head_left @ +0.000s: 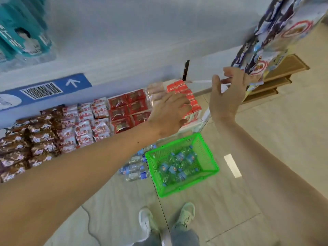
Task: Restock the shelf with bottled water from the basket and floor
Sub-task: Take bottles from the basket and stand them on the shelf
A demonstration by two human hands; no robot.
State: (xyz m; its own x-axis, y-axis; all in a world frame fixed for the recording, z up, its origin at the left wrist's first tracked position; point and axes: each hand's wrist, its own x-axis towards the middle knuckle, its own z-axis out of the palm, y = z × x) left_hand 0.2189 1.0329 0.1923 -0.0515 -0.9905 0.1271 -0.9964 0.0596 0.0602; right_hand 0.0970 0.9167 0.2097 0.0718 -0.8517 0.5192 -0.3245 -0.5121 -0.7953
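Green basket (pixel 209 167) holds blue-labelled bottles (pixel 179 166), writing unreadable

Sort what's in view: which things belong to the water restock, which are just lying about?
Job:
- green basket on the floor, bottles inside
- loose water bottles on the floor beside it
- shelf
- left hand and right hand, both holding nothing

Lying about:
- brown snack packs
- red-and-white snack packs
- red boxes
- hanging printed packs
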